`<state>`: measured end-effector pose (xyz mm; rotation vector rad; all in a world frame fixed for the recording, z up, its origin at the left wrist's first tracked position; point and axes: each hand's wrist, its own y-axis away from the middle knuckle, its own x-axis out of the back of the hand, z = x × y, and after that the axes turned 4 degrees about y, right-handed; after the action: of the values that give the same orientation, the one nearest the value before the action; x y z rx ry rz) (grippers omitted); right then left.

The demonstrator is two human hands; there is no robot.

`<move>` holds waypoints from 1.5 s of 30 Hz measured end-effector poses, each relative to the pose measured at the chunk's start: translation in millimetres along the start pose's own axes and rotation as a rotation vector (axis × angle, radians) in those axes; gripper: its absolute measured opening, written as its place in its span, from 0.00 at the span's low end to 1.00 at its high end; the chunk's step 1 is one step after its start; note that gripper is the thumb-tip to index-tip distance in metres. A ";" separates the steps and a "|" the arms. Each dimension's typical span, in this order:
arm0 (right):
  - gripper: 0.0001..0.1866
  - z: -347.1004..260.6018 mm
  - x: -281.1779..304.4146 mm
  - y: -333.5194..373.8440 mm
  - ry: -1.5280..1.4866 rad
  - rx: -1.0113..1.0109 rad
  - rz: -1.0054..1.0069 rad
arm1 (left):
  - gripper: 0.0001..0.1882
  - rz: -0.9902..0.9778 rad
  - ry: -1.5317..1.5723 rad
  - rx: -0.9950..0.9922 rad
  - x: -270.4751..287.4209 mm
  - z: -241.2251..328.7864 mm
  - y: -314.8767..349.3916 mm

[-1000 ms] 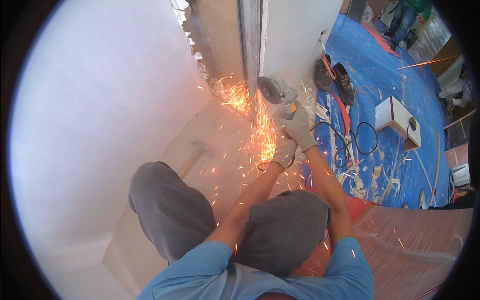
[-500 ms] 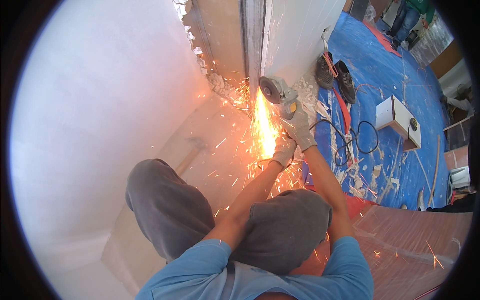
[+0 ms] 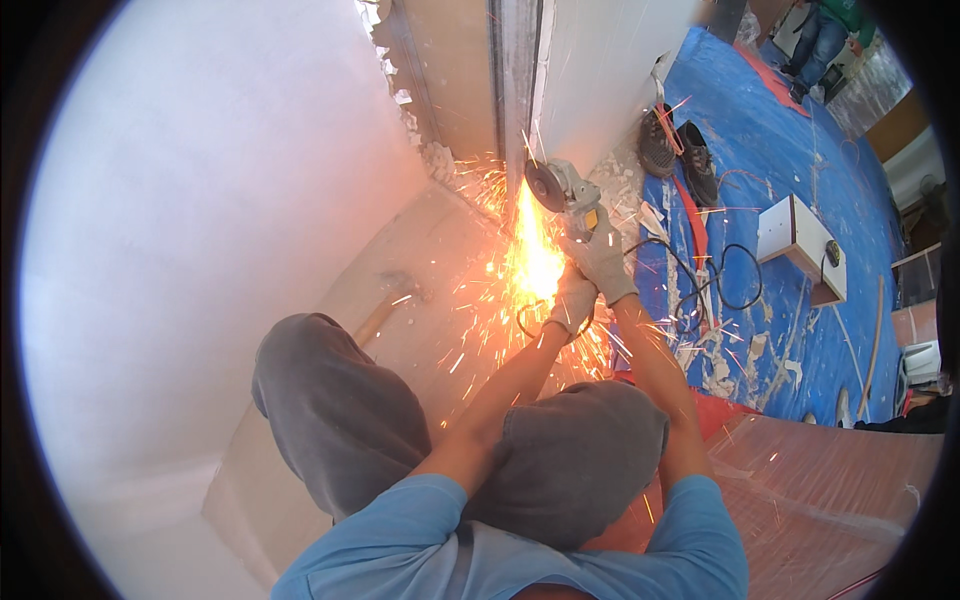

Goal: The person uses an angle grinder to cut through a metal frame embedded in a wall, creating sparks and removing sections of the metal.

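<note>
An angle grinder [image 3: 578, 190] with a dark round disc [image 3: 544, 186] runs against the grey metal post [image 3: 515, 100] at the broken wall edge. Bright sparks [image 3: 535, 262] stream down from the disc toward me. My right hand [image 3: 602, 258], in a pale work glove, is closed round the grinder's body. Just below and left of it, my left hand [image 3: 574, 298], also gloved, is closed at the rear end of the tool; its fingers are partly hidden by glare. A black cord loops by my hands.
A hammer [image 3: 378, 316] lies on the pale board left of the sparks. Dark shoes [image 3: 697, 165], a black cable [image 3: 690, 290], a white box [image 3: 790, 235] and debris lie on the blue sheeting [image 3: 745, 150]. Another person [image 3: 825, 45] stands at the far right.
The grinder and both hands stay on the post, with little movement. The view has shifted slightly, and the spark spray spreads wider around my hands.
</note>
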<state>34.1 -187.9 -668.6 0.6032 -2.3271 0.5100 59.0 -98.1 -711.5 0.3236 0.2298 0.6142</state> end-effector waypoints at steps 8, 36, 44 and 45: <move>0.43 -0.2 8.3 6.1 -0.013 0.019 -0.006 | 0.28 -0.071 0.137 -0.229 -1.8 -9.3 8.7; 0.22 56.1 135.0 118.7 -0.133 -0.118 0.418 | 0.27 0.256 0.008 -1.177 165.6 451.7 63.6; 0.39 27.7 137.9 134.5 -0.123 -0.259 0.327 | 0.26 -0.152 -0.374 -0.967 166.9 512.7 51.9; 0.41 16.1 131.8 131.8 -0.120 -0.168 0.305 | 0.25 -0.127 -0.400 -0.958 167.1 519.3 62.0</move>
<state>-133.8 -125.4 -614.6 0.2049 -2.5611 0.4170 317.5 -69.1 -227.9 -0.4918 -0.4288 0.4618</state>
